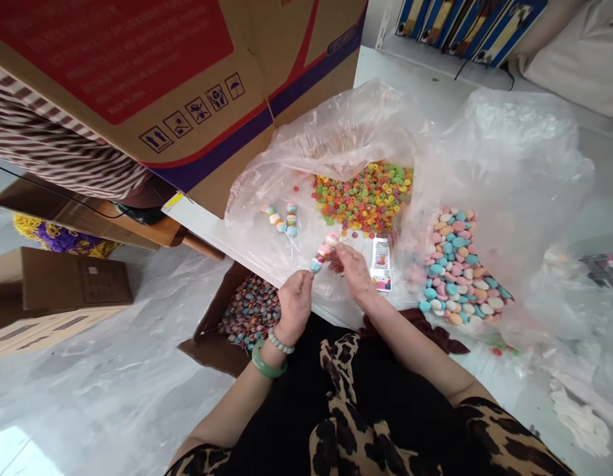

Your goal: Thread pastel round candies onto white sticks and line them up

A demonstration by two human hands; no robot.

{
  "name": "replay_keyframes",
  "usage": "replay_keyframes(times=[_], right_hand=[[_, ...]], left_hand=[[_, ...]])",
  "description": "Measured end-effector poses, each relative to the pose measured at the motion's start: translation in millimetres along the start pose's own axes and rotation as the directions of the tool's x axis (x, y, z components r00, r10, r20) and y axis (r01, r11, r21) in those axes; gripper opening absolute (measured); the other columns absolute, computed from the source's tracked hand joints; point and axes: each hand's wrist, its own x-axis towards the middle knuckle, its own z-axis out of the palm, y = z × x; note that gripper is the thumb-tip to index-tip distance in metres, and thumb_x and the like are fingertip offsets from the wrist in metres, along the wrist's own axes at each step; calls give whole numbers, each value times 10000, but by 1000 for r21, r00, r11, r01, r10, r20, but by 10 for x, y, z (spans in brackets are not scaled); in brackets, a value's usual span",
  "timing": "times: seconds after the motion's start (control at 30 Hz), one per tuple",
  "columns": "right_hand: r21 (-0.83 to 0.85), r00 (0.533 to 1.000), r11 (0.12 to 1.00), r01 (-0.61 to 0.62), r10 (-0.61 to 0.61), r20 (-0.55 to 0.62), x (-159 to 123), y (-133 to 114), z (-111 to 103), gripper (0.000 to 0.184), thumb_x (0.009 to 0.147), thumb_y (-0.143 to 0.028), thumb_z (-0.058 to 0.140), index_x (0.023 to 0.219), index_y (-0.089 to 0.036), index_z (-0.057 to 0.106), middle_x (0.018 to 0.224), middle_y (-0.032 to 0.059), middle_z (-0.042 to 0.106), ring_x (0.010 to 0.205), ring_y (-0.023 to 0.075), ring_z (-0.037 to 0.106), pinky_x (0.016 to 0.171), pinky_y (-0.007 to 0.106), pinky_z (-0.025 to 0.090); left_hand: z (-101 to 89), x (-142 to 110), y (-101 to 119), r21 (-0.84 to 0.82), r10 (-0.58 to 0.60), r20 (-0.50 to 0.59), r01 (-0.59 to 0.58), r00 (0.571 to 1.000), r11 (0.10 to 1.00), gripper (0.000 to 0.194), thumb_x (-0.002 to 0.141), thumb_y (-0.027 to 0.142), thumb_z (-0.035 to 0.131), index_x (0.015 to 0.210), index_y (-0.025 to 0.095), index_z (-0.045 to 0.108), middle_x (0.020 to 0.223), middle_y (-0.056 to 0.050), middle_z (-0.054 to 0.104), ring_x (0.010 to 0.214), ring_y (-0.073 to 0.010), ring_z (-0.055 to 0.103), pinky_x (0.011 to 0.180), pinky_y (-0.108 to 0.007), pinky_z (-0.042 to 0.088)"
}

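Observation:
My left hand (295, 303) pinches the lower end of a candy skewer (324, 253), a short row of pink, white and blue sweets held tilted above the table. Curled fingers of my right hand (354, 268) close against the skewer's upper side; exactly what the fingertips grip there is partly hidden. Beyond my hands, two more candy skewers (291, 219) with white sticks lie on clear plastic. A heap of small ring gummies (368, 198) in red, orange, yellow and green spreads behind my right hand. To the right is a pile of pastel oval sweets (457, 264).
A printed packet (381, 264) lies right of my right hand. Below the table's left edge, an open carton (211, 334) holds many small wrapped sweets. A large cardboard box (227, 86) stands at the back left, with a person's striped sleeve (53, 132) beside it. Blue binders (465, 26) fill a shelf.

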Motion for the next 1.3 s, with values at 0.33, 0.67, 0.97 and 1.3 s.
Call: replay_keyframes(times=[0.33, 0.67, 0.97, 1.3], right_hand=[[-712, 933, 634, 301, -351, 82, 344, 84, -307, 197, 780, -175, 510, 653, -224, 653, 819, 51, 586, 877, 219, 527, 781, 346, 409], [-385, 905, 820, 423, -361, 225, -107, -201, -20, 195, 829, -212, 538, 802, -275, 720, 801, 30, 664, 833, 216, 580, 813, 356, 427], [-438, 950, 843, 311, -291, 114, -171, -21, 144, 68, 796, -206, 578, 789, -252, 627, 765, 11, 628, 756, 191, 546, 750, 323, 421], [0, 832, 990, -142, 119, 541, -327, -331, -40, 278, 604, -253, 780, 846, -219, 647, 637, -31, 588, 616, 150, 539, 617, 297, 412]], left_hand=[[29, 227, 170, -355, -284, 80, 293, 956, 888, 263, 742, 372, 650, 621, 164, 545, 501, 52, 471, 365, -40, 367, 376, -199, 235], [203, 202, 274, -367, -303, 162, 342, 939, 865, 277, 679, 387, 720, 632, 148, 590, 494, 53, 491, 336, -22, 331, 345, -199, 175], [217, 182, 143, -423, -226, 147, 268, 963, 866, 354, 690, 434, 735, 605, 155, 535, 510, 51, 470, 402, -31, 348, 401, -201, 213], [-136, 206, 204, -232, -238, 772, 611, 589, 757, 446, 550, 529, 817, 604, 134, 617, 456, 25, 476, 355, -22, 269, 387, -210, 138]])
